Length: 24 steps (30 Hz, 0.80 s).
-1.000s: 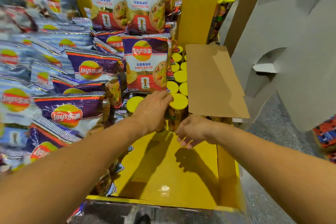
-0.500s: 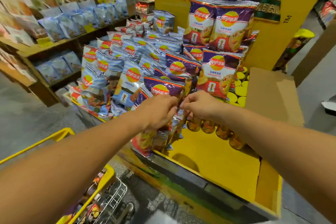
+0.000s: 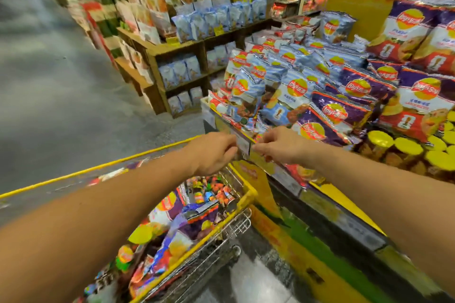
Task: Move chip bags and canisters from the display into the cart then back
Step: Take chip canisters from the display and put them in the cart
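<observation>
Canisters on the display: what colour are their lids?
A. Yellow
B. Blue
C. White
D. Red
A: the canisters standing at the right of the display, below the purple chip bags, all show round yellow lids from above.

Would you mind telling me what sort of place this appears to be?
Most likely a supermarket snack aisle: a yellow promotional display piled with purple and blue chip bags, wooden shelves of packaged snacks, and a yellow-rimmed wire shopping cart already holding bags.
</observation>
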{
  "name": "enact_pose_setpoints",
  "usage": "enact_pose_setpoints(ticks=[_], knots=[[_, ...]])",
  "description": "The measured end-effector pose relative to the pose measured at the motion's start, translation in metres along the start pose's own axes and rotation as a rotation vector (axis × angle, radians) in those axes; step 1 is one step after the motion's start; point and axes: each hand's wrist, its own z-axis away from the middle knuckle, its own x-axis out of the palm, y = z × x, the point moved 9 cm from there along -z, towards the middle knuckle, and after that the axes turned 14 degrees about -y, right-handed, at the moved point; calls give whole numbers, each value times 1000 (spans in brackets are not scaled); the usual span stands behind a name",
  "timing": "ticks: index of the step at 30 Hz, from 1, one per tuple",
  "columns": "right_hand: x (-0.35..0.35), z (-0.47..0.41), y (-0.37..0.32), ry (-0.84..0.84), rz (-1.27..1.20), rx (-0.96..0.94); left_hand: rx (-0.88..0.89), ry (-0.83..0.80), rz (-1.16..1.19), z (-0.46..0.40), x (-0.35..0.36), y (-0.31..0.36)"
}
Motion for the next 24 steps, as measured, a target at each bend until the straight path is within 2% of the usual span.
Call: enact_pose_setpoints(ticks=[6,13,17,20,24], knots=[[69,-34,-33,-134,115,24,-199,-32,42,75,34,-90],[135,-102,-39,-297,203,87,-517,-214,98,127,92,-174],[154,-150,-26,-347,273,137,-526,-268,203,125,128,-209],[165,-189,-8,-405,338,183,-519,-216,267,101,144,-227],[172,-232,23,-454,432,275,-500,-228,342,51,162,-237]])
